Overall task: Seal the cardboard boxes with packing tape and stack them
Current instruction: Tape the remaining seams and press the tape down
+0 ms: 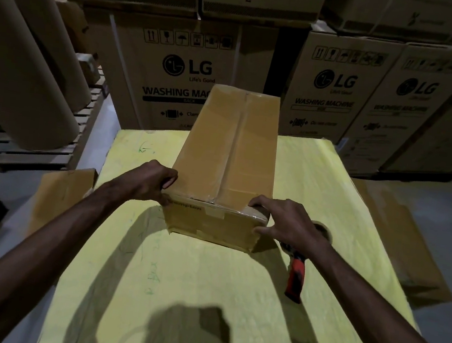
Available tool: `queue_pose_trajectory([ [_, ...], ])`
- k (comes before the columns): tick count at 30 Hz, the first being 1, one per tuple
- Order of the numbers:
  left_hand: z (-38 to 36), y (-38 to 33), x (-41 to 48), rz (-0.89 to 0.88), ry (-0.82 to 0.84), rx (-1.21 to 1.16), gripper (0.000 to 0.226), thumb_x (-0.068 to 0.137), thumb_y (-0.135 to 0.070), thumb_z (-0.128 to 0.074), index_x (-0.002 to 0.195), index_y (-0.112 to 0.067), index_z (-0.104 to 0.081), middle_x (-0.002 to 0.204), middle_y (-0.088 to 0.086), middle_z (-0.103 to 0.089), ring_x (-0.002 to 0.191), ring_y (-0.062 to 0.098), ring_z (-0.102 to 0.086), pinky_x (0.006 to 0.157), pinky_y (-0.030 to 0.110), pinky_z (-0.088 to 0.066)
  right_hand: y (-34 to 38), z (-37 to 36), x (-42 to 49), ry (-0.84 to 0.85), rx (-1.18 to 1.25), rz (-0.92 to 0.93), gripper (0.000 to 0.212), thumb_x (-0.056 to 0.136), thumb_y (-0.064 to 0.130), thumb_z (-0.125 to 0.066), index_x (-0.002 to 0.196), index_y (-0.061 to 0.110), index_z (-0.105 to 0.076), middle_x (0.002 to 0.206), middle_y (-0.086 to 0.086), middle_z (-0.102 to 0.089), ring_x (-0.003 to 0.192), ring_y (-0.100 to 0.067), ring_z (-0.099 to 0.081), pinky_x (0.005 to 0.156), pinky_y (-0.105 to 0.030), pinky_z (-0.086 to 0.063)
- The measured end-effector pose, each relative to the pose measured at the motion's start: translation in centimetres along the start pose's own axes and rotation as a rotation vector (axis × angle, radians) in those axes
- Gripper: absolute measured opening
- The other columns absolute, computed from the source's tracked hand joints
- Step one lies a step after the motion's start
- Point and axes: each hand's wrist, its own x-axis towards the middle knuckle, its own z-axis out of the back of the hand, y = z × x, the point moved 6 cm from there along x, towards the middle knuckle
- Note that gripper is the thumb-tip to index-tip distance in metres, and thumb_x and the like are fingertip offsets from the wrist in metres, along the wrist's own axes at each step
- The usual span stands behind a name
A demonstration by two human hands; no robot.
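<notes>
A long brown cardboard box (227, 154) lies on the yellow table top (178, 273), with a strip of clear tape running along its top seam. My left hand (151, 180) grips the box's near left corner, fingers curled over the top edge. My right hand (284, 221) grips the near right corner, fingers on top and thumb against the front face. A tape dispenser (296, 277) with a red and black handle lies on the table right under my right wrist, its roll mostly hidden.
Flattened cardboard sheets stick out from under the table at the left (62, 197) and right (407, 242). Large washing machine cartons (185, 75) form a wall behind. Big paper rolls (24, 66) lean on a pallet at the far left.
</notes>
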Motion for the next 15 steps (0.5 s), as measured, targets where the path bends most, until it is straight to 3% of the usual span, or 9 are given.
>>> queue_pose_trajectory([
  [2,-0.2,-0.8,0.1,-0.003,0.020,0.168,0.057,0.064,-0.044,-0.096,0.077,-0.023,-0.045,0.065,-0.008,-0.050,0.060,0.019,-0.049,0.053,0.036,-0.035,-0.1,-1.0,-0.3,-0.031,-0.104,0.048,0.069,0.078,0.064,-0.077,0.134,0.039,-0.045,0.115,0.013,-0.071,0.085,-0.014,-0.068,0.072,-0.031,-0.053],
  [6,-0.9,-1.6,-1.2,-0.040,-0.089,0.378,0.060,0.073,-0.058,-0.085,0.100,-0.026,-0.041,0.089,-0.002,-0.057,0.070,0.027,-0.056,0.057,0.033,-0.040,-0.5,-2.5,-1.0,-0.117,-0.260,0.056,0.083,0.071,0.071,-0.078,0.138,0.034,-0.044,0.100,0.002,-0.066,0.061,-0.021,-0.062,0.054,-0.030,-0.049],
  [9,-1.9,-1.4,-2.3,-0.103,-0.190,0.332,0.070,0.072,-0.055,-0.088,0.108,-0.023,-0.038,0.101,0.005,-0.060,0.068,0.031,-0.060,0.056,0.035,-0.049,-0.8,-3.6,-1.5,-0.172,-0.284,0.062,0.096,0.065,0.070,-0.083,0.143,0.031,-0.043,0.096,-0.002,-0.060,0.055,-0.019,-0.058,0.045,-0.029,-0.048],
  [12,-2.4,-1.6,-2.7,-0.144,-0.220,0.235,0.072,0.070,-0.053,-0.091,0.106,-0.023,-0.036,0.099,0.005,-0.058,0.065,0.028,-0.057,0.054,0.030,-0.041,-1.1,-4.2,-1.9,-0.196,-0.227,0.065,0.094,0.071,0.069,-0.079,0.148,0.031,-0.038,0.100,-0.002,-0.057,0.059,-0.018,-0.059,0.044,-0.029,-0.049],
  [15,-1.8,-1.6,-3.2,-0.058,-0.267,-0.031,0.075,0.066,-0.073,-0.083,0.098,-0.024,-0.036,0.088,-0.004,-0.050,0.067,0.021,-0.048,0.054,0.034,-0.036,-0.9,-3.2,-2.8,-0.260,0.004,-0.045,0.091,0.078,0.079,-0.066,0.149,0.030,-0.038,0.106,0.005,-0.054,0.064,-0.010,-0.058,0.052,-0.023,-0.046],
])
